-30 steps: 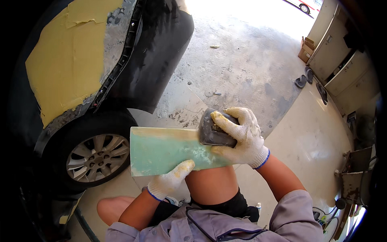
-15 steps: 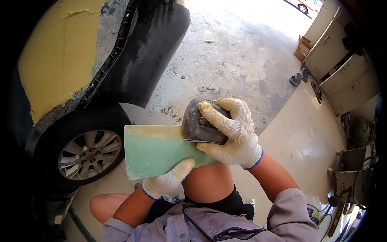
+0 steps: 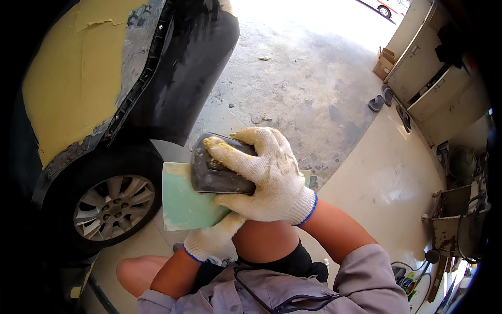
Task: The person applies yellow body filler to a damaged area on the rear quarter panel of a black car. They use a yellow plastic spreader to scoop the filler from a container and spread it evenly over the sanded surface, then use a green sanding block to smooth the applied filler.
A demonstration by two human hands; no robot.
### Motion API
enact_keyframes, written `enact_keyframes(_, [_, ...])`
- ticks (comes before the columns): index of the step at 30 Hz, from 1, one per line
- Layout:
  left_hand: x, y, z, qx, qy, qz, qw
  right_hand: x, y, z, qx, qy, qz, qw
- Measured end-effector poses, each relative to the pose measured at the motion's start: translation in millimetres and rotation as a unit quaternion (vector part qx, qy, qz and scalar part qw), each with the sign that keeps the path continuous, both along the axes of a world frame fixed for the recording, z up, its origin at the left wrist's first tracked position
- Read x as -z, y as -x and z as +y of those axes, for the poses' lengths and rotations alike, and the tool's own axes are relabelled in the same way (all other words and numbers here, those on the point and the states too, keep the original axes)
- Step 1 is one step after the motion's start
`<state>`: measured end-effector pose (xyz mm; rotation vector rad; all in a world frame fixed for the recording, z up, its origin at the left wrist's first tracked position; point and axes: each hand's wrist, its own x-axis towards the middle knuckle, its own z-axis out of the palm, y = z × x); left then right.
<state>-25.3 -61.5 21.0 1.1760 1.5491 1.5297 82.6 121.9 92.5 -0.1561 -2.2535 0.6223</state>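
In my gloved right hand is a dark, smooth putty spreader, the fingers laid over its top and the thumb along its near side. It rests against the face of a pale green mixing board, covering part of it. Yellow putty cakes the right index fingertip. My left hand, gloved too, grips the board from its near edge; its fingers are hidden beneath, and the right hand covers its thumb. The board lies above my raised knee.
At the left stands a car with a yellow putty-covered panel, a dark bumper and a wheel. Cabinets, a cardboard box and slippers line the right. A rusty cart stands lower right.
My right hand has slid the spreader left across the board, and now overlaps the left thumb. The left hand and board have barely moved.
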Motion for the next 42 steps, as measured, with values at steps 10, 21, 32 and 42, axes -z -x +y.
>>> enact_keyframes(10, [28.6,28.1,-36.4,-0.061,0.009,0.149,0.987,188.1,-192.1,60.9,0.281,0.454,-0.167,0.828])
enact_keyframes(21, [27.5,9.8,-28.4,-0.102,0.018,-0.060,0.993,78.0,-135.7,51.1,0.182,0.107,-0.041,0.977])
enact_keyframes(32, [32.3,8.6,-40.6,-0.073,0.010,-0.168,0.983,54.0,-75.2,30.7,0.049,0.004,-0.095,0.994])
enact_keyframes(42, [-3.8,-5.3,-19.1,0.009,0.011,-0.186,0.982,-2.1,-27.2,-9.1,0.024,-0.018,-0.044,0.999])
